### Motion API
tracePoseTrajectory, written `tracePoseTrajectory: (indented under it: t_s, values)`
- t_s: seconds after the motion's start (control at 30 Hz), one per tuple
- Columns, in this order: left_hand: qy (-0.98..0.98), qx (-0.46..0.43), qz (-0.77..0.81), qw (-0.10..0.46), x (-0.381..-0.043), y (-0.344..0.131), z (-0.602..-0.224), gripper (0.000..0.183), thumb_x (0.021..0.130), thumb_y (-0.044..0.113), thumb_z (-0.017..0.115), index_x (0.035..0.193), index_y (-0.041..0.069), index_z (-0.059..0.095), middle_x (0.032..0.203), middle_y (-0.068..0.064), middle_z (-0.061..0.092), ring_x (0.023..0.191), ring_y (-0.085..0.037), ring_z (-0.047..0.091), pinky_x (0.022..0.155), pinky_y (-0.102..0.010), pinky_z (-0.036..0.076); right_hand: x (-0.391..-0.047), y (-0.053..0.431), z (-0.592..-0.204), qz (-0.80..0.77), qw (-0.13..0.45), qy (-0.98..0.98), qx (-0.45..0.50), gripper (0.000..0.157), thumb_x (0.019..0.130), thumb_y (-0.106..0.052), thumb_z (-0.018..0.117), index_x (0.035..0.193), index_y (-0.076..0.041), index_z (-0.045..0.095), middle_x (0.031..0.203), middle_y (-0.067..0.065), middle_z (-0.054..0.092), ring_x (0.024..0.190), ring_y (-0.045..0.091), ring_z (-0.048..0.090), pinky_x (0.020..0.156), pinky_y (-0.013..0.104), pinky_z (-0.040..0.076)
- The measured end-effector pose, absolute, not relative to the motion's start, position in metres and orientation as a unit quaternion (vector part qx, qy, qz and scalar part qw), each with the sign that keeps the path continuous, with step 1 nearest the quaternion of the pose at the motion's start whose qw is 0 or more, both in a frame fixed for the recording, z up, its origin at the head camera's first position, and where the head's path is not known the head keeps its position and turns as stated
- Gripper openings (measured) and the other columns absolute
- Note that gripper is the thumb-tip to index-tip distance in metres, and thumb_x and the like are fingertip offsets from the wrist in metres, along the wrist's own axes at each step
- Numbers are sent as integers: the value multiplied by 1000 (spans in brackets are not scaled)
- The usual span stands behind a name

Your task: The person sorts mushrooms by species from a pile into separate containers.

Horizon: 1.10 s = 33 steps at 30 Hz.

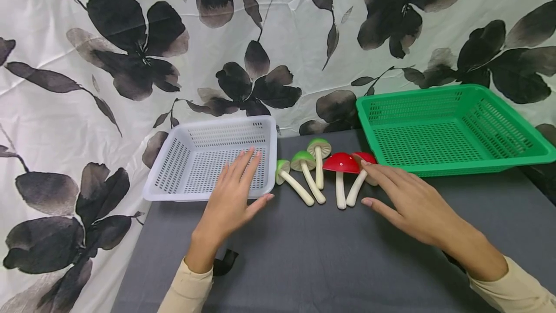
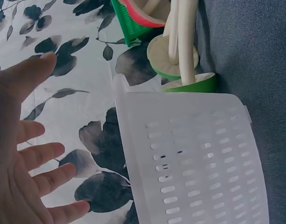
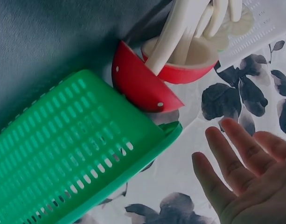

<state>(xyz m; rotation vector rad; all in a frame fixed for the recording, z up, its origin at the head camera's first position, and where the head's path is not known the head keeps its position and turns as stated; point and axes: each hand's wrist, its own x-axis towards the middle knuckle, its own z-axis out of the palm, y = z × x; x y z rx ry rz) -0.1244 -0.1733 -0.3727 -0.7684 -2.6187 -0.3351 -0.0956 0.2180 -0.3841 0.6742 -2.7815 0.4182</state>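
Three toy mushrooms with green caps lie on the grey table, one green-capped mushroom (image 1: 319, 158) set farther back than the others. To their right lie red-capped mushrooms (image 1: 341, 163) with white dots, partly hidden in the head view by my right hand (image 1: 412, 206). That hand is held above the table with fingers extended, nothing in its grasp. Over the front right of the white basket (image 1: 158, 177), my left hand (image 1: 232, 194) spreads its fingers and holds nothing. Both palms show free of objects in the wrist views.
A green basket (image 1: 460, 168) stands at the back right, close to the red caps. Behind everything hangs a white cloth (image 1: 304, 28) with dark flowers. A black strip (image 1: 226, 262) shows beside my left wrist.
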Motion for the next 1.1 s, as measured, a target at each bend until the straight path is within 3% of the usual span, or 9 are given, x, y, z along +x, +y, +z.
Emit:
tracePoseTrajectory:
  t_s: [0.13, 0.23, 0.5, 0.6, 0.8, 1.1]
  values:
    - [-919, -276, -167, 228, -125, -179, -372, 88, 89, 38, 78, 158, 7, 33, 158, -12, 42, 145, -31, 42, 119, -49, 33, -94, 214, -384, 173, 123, -956, 203, 75, 91, -44, 75, 156, -25, 42, 134, 10, 61, 121, 31, 60, 91, 60, 52]
    - [-911, -264, -198, 247, -126, -185, -372, 83, 87, 31, 80, 154, 4, 40, 151, -15, 51, 138, -32, 49, 116, -47, 37, -94, 213, -385, 206, 118, -953, 186, 67, 91, -38, 76, 150, -18, 50, 128, 7, 66, 113, 28, 65, 85, 59, 54]
    - [-897, -177, -319, 251, -120, -201, -369, 68, 88, 14, 80, 148, 4, 49, 127, -11, 66, 112, -28, 66, 88, -47, 57, -96, 211, -392, 323, 74, -931, 154, 46, 95, -29, 73, 137, -12, 62, 120, 3, 72, 96, 17, 72, 82, 41, 58]
    - [-881, -143, -371, 257, -118, -209, -371, 60, 89, 8, 78, 144, 5, 54, 120, -10, 69, 105, -25, 69, 79, -42, 59, -97, 211, -394, 349, 39, -928, 123, 47, 97, -36, 70, 137, -11, 62, 116, 4, 73, 95, 19, 72, 79, 36, 58]
    - [-846, -38, -471, 248, -113, -227, -376, 39, 95, 12, 72, 133, 13, 64, 107, -6, 72, 91, -13, 67, 69, -20, 54, -98, 211, -400, 387, -5, -919, 76, 57, 99, -49, 63, 140, -9, 61, 111, 3, 75, 97, 20, 70, 75, 27, 53]
    - [-792, 114, -566, 199, -101, -247, -382, 25, 99, 13, 64, 125, 13, 67, 94, -7, 72, 74, -15, 72, 63, -28, 59, -101, 211, -410, 404, -14, -912, 63, 64, 99, -49, 62, 147, -8, 52, 120, 7, 73, 99, 22, 72, 73, 24, 50]
